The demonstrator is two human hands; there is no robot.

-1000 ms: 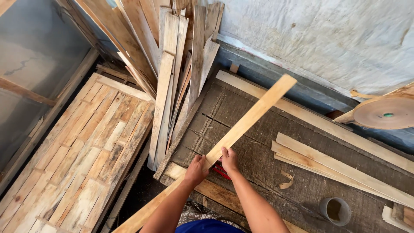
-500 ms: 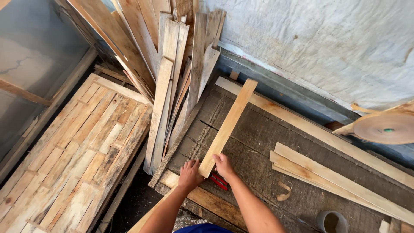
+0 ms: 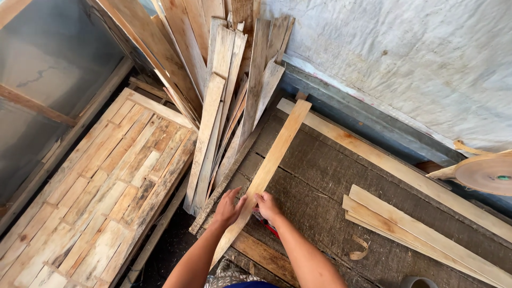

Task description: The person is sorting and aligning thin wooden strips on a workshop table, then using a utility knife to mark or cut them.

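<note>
Slat (image 3: 269, 162) under my hands: pale bare wood, matt, smooth-sawn. Bench top (image 3: 330, 176), centre right: dark weathered wood, coarse grain, rough. Leaning boards (image 3: 224, 80), top centre: raw, greyed timber. Panel (image 3: 101, 186), lower left: patchy worn wood. Wall sheet (image 3: 400, 58), upper right: creased, matt whitish

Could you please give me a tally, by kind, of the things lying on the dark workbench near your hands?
Plank held under both hands: 1, the plank, with the left hand and right hand on it
Long board along the bench's far edge: 1, the long board
Stacks of thin slats: 1, the slat stack
Rolls of veneer tape: 1, the tape roll
Curled veneer scraps: 1, the scrap
Total: 5
</note>
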